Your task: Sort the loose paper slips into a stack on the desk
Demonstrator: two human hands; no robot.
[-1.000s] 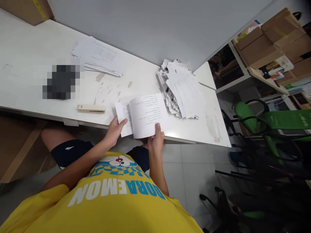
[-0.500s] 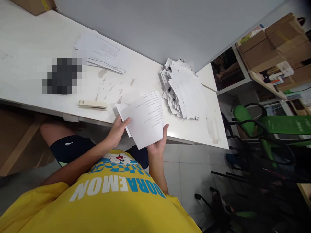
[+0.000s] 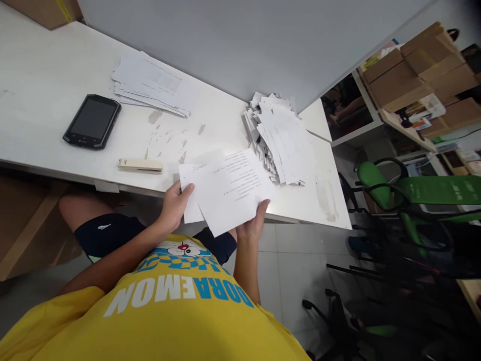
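1. Printed sheets (image 3: 235, 190), at least two and overlapping, are held up at the near edge of the desk (image 3: 214, 120), partly beyond that edge; the top sheet slants across the one showing at its 9 o'clock side.
2. Left hand (image 3: 175, 203), at about 8 o'clock of the sheets: its grip is narrow, holding their left side with the thumb on top.
3. Right hand (image 3: 253, 223), at 5 o'clock: its grip holds the lower right edge, thumb along the margin. The fingers seem to lie underneath, though the paper hides most of them.
4. A heaped paper pile (image 3: 283, 145) lies on the desk toward 2 o'clock, near the sheets, its edges uneven.
5. A cream stapler (image 3: 141, 166) lies between 9 and 10 o'clock, well apart from the left hand.
6. A black handheld device (image 3: 92, 122) lies face up at 10 o'clock, farther out than the stapler.
7. A flatter paper stack (image 3: 152, 82) lies toward 11 o'clock, below the grey partition (image 3: 240, 45).
8. Off the desk, a green chair (image 3: 379, 185) stands at 3 o'clock, with cardboard boxes (image 3: 424, 65) toward 2 o'clock.
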